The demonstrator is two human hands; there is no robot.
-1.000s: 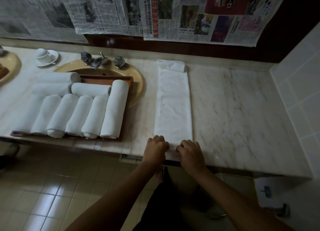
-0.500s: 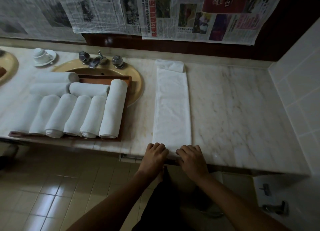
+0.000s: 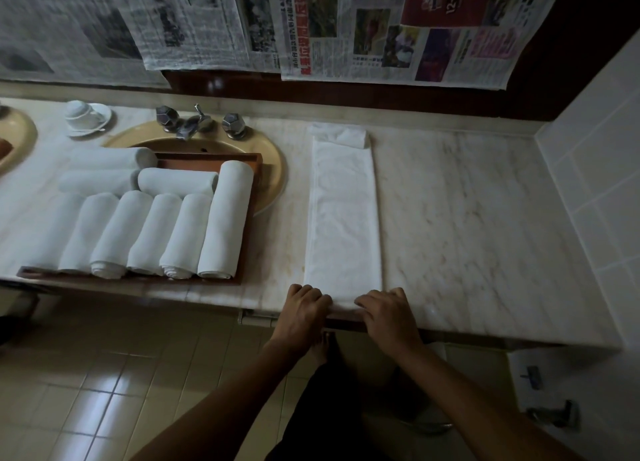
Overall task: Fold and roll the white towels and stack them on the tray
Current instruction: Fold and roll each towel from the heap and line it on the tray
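Fingers of both hands curl over the near end of a long folded white towel [image 3: 343, 218] at the front edge of the marble counter [image 3: 467, 218]. The left hand [image 3: 304, 310] grips the end's left part, the right hand [image 3: 388, 313] its right part, a short bare stretch of cloth between them. Beyond the fingertips the towel runs flat toward the wall, its far end bunched. Well left of the left hand, a wooden tray [image 3: 249, 197] carries rolled white towels [image 3: 221, 221] side by side, more lying crosswise behind them. The tray partly covers a yellow basin [image 3: 273, 169] with metal taps [image 3: 201, 123].
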